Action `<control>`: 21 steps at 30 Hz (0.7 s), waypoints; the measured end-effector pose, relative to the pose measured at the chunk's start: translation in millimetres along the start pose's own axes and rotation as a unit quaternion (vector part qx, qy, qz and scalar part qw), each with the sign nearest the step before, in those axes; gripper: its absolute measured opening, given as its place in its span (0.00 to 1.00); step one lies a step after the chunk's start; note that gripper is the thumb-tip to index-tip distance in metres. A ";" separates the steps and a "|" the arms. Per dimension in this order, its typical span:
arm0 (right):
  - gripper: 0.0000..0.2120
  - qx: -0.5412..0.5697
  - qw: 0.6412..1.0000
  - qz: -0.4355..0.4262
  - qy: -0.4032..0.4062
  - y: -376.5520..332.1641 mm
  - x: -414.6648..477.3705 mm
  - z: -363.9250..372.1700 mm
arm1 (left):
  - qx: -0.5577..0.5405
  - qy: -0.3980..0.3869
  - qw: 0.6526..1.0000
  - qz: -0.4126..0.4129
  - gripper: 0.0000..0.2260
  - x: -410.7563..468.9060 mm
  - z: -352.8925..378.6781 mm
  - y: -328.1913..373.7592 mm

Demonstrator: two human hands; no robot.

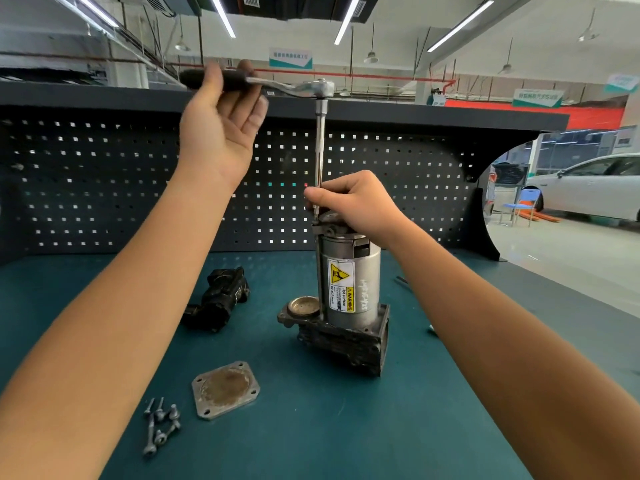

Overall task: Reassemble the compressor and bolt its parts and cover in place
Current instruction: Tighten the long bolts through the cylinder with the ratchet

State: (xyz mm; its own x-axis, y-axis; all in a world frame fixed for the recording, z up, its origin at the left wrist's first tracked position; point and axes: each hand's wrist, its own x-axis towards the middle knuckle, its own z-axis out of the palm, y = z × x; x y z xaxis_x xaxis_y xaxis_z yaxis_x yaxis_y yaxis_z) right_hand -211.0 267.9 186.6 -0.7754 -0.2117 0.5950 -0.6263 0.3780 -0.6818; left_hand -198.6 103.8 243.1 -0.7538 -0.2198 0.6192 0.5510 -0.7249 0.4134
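Head view: compressor point(349, 292) stands upright at centre frame on green bench point(433, 427). Left hand point(221, 123), upper left, fingers wrapped round ratchet point(277, 85) handle, likely to swing it. Right hand point(356, 206) curled, pinching extension bar point(320, 147) at compressor top, probably steadying bit on bolt. Cover plate point(225, 389) and loose bolts point(161, 424) lie lower left, not yet fitted.

We stand in a car workshop: a dark pegboard point(104, 188) backs our green table point(311, 427), strip lights point(221, 15) run overhead, and a white car point(588, 188) is parked at right.
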 end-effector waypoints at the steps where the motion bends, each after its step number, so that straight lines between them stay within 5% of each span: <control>1: 0.10 0.011 1.000 0.006 -0.019 -0.5 0.6 -0.6 | -0.042 0.010 0.998 -0.034 0.10 2.6 -2.4 -0.1; 5: 0.14 -0.047 0.999 -0.004 -0.001 0.0 3.8 3.4 | -0.056 0.067 0.995 -0.047 0.09 4.6 -8.9 -2.5; 8: 0.16 -0.100 0.993 -0.029 0.059 0.7 4.1 6.2 | 0.032 0.064 0.997 0.022 0.07 0.1 -7.2 -3.3; 12: 0.15 -0.067 0.997 -0.020 0.032 0.9 2.8 4.5 | 0.078 0.045 0.990 0.112 0.05 -5.8 3.0 -6.0; 16: 0.08 0.009 0.999 0.001 -0.032 0.8 2.6 -0.3 | -0.088 0.045 0.995 -0.027 0.11 3.7 3.9 1.1; 21: 0.12 -0.019 0.998 0.019 -0.057 -3.2 2.4 -1.0 | -0.085 0.144 0.984 -0.065 0.09 15.0 4.6 5.5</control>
State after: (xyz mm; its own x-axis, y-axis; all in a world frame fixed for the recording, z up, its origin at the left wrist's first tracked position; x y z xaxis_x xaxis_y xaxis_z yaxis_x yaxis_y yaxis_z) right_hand -210.8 267.1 190.7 -0.8044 -0.2975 0.5142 -0.5939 0.4212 -0.6854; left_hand -205.3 99.6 257.8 -0.8976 -0.2762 0.3436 0.3940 -0.8524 0.3439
